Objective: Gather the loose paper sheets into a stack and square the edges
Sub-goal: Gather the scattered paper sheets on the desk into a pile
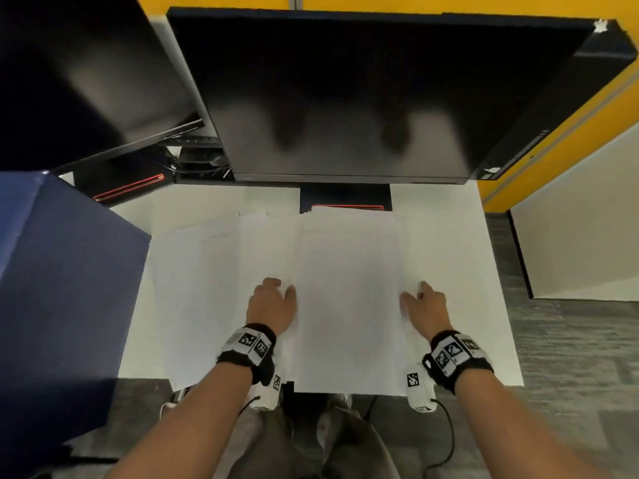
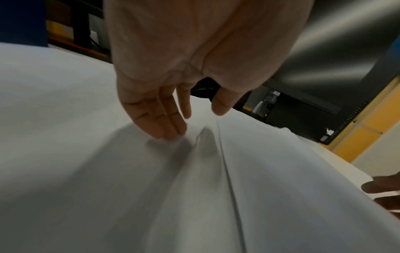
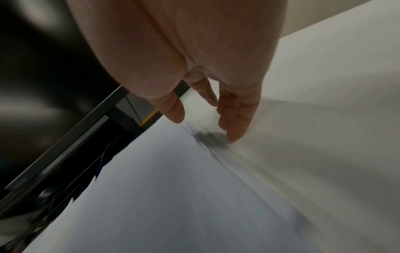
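Several white paper sheets [image 1: 347, 292] lie overlapped on the white desk [image 1: 449, 243], fanned out toward the left. My left hand [image 1: 276, 292] sits at the left edge of the top middle sheet, fingers straight, its fingertips [image 2: 171, 133] touching the paper [image 2: 86, 154]. My right hand [image 1: 420, 295] is at that sheet's right edge, fingers straight, with the fingertips [image 3: 234, 135] on the paper [image 3: 162, 188] by its edge. Neither hand holds anything.
A big dark monitor [image 1: 345, 98] stands at the back, its stand base [image 1: 345, 198] just beyond the sheets. A second monitor [image 1: 86, 74] is at back left. A blue box [image 1: 62, 288] borders the desk's left side. The desk ends at right near a yellow partition [image 1: 570, 133].
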Demonstrator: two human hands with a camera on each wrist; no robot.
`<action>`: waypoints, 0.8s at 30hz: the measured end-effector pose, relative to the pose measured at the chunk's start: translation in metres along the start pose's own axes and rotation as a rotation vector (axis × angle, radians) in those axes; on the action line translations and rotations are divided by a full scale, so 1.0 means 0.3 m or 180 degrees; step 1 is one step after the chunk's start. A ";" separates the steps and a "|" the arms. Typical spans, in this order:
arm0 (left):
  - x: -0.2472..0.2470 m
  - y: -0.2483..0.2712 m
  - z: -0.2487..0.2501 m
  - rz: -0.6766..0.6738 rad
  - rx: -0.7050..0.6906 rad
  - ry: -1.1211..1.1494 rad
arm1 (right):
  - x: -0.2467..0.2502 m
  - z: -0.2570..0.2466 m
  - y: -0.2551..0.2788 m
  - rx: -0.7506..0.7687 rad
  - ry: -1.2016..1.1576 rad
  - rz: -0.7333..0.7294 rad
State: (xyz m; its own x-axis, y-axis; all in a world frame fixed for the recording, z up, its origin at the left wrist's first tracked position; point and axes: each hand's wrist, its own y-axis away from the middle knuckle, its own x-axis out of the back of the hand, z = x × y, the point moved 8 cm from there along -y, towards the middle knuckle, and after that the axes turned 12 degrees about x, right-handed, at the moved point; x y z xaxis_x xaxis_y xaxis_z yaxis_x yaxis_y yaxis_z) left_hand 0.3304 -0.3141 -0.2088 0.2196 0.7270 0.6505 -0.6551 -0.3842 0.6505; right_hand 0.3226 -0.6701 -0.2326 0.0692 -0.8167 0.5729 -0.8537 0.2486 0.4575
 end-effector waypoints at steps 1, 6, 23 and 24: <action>-0.015 0.015 -0.029 -0.0056 0.0032 -0.0203 | -0.023 0.010 0.034 0.0024 0.0059 -0.0085; -0.129 0.097 -0.059 -0.0341 -0.0342 -0.0715 | -0.178 0.015 0.153 0.0177 0.0582 -0.0515; 0.079 -0.146 0.016 -0.0098 0.0263 0.0535 | -0.144 -0.283 -0.146 0.0300 -0.0220 -0.0005; 0.063 -0.130 0.041 -0.0153 0.0181 0.0627 | -0.154 -0.293 -0.148 0.0326 -0.0199 -0.0045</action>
State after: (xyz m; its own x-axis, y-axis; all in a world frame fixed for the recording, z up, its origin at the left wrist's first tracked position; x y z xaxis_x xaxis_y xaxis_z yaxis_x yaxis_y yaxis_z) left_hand 0.3689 -0.2924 -0.2171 0.1004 0.8404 0.5326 -0.6042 -0.3739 0.7037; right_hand 0.4027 -0.5975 -0.2196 0.0519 -0.8514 0.5219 -0.9014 0.1850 0.3914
